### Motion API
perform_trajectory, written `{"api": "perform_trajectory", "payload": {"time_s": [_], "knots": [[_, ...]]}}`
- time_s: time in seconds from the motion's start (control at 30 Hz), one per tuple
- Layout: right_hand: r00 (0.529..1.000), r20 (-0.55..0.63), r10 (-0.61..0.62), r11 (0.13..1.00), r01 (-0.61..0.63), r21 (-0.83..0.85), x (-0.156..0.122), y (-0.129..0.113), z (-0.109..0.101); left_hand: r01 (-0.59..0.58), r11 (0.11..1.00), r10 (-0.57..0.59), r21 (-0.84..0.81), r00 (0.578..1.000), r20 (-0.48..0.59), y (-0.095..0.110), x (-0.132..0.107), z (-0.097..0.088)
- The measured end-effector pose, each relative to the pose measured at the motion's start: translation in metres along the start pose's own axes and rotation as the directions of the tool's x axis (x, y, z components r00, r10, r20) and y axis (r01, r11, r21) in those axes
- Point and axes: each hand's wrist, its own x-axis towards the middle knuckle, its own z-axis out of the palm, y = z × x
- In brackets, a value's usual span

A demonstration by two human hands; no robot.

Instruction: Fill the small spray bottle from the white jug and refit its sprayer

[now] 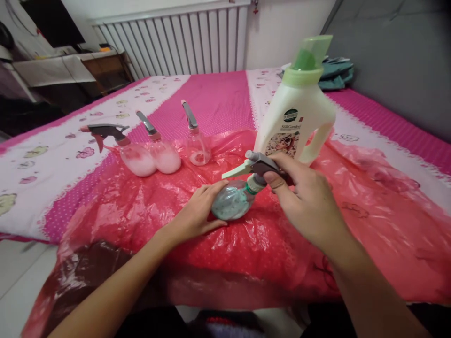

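Observation:
A clear green-tinted spray bottle (232, 203) lies tilted over the red plastic sheet, its neck pointing up and to the right. My left hand (199, 209) is wrapped round the base of its body. The grey spray head (262, 165) with a pale green trigger sits at the bottle's neck, and my right hand (305, 195) grips it between thumb and fingers. Just behind my right hand stands a large white detergent bottle (296, 112) with a green cap.
Three spray bottles with pink-tinted bodies stand at the left back: one with a black head (136, 157), a foamy one (165, 155), and a clearer one (198, 149). The red plastic sheet (123, 211) covers part of the pink bed (218, 94). A radiator (176, 42) lines the wall.

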Motion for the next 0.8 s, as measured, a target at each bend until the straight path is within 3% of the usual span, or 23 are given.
{"api": "perform_trajectory", "payload": {"time_s": [0.33, 0.8], "knots": [[0.999, 0.034, -0.029, 0.999, 0.029, -0.019, -0.0009, -0.0027, 0.0029, 0.010, 0.999, -0.010, 0.033, 1.000, 0.002, -0.0003, 0.0006, 0.0016], [0.999, -0.040, -0.016, 0.993, 0.011, -0.114, -0.0024, -0.0025, 0.0020, 0.019, 1.000, -0.019, 0.002, 1.000, 0.015, -0.0001, 0.0035, 0.0002]]}}
